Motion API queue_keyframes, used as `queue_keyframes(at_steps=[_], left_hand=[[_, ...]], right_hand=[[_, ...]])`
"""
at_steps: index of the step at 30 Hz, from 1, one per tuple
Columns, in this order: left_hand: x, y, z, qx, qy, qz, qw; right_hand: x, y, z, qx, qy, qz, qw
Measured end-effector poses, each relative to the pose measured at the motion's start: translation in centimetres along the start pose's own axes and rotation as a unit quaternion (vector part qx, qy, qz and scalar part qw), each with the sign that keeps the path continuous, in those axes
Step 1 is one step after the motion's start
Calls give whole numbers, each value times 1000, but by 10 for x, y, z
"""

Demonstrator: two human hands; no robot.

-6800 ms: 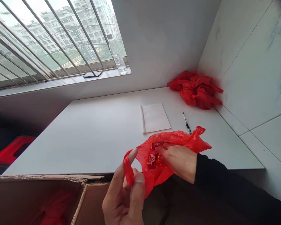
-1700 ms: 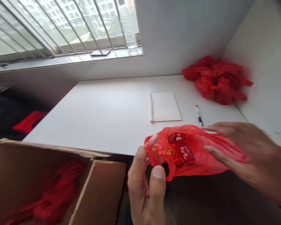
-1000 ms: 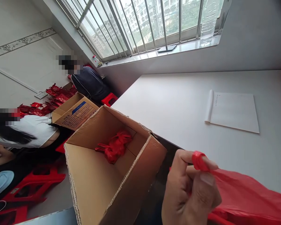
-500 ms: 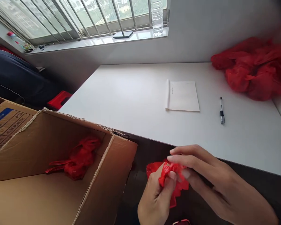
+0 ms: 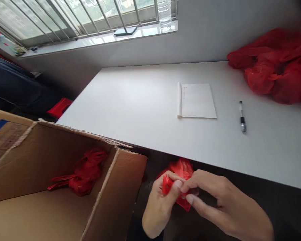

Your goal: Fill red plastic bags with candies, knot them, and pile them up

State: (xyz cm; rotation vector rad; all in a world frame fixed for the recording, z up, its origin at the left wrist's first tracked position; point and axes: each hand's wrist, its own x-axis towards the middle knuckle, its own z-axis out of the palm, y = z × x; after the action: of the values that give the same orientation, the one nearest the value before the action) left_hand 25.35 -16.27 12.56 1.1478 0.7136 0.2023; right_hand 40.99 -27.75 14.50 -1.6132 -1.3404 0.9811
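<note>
My left hand (image 5: 159,202) is closed around a crumpled red plastic bag (image 5: 182,169), part of which pokes out between thumb and forefinger. The rest of the bag spreads above and below the fingers, in front of the table's near edge. My right hand (image 5: 220,201) meets it from the right, thumb and fingers bent together at the bag beside my left thumb. Whether the right fingertips grip the plastic is partly hidden. Left of my hands, an open cardboard box (image 5: 122,187) holds another knotted red plastic bag (image 5: 86,174).
A white table (image 5: 140,100) carries a notepad (image 5: 198,100), a pen (image 5: 242,117) and a heap of red plastic bags (image 5: 273,67) at the far right. Behind it, a clear bottle (image 5: 165,15) and a dark flat object (image 5: 125,31) stand on the barred window's sill.
My right fingers have come down from above the bag and bent in against my left thumb. The bag's upper part now stands higher. The view has shifted slightly.
</note>
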Motion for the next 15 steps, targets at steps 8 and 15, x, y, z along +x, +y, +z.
queue_keyframes(at_steps=[8,15], left_hand=[[-8,2,6,188,11,75,979],[6,-23,-4,386,167,325,847]], right_hand=[[13,45,19,-8,7,11,1000],[31,44,14,142,-59,94,984]])
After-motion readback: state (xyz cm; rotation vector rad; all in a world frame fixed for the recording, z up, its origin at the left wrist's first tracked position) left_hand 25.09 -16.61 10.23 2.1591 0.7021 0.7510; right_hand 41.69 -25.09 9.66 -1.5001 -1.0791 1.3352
